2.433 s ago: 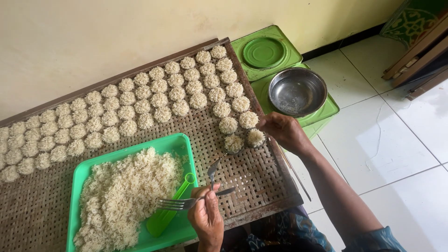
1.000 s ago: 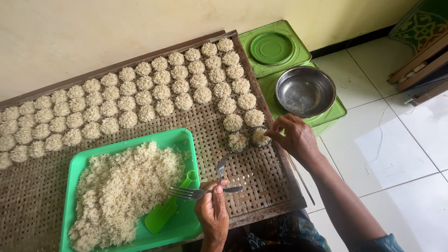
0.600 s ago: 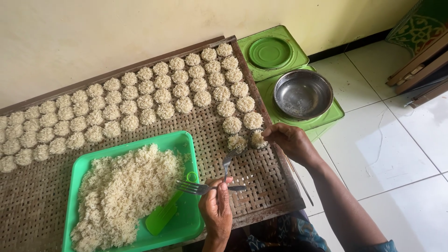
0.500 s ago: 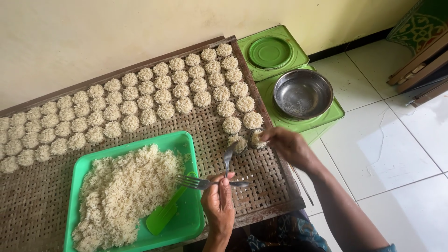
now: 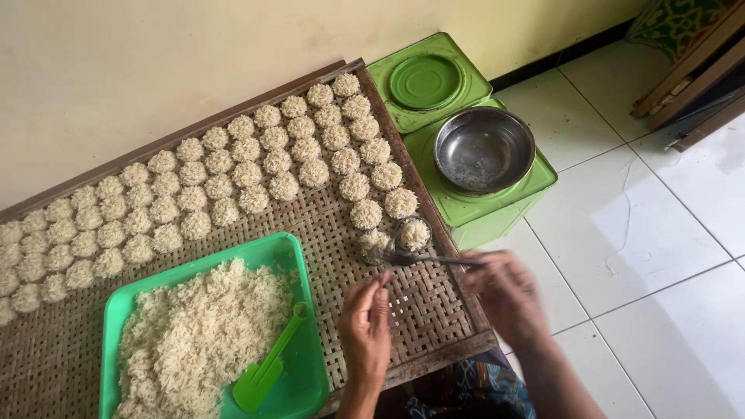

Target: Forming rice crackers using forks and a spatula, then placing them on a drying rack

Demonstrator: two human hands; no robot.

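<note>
Portion-moulding step: right hand grip clamped on the ladle-type mould at the woven tray's 3 o'clock edge, left hand grip clamped on a fork, likely pressing rice.

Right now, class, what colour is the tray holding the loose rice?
Green, a bright plain green tray, seen best in the head view, with a matching green paddle lying in it.

Both hands, the left hand and the right hand, are showing bare, forearms unsleeved, and dark blue patterned cloth is covering the lap.
</note>
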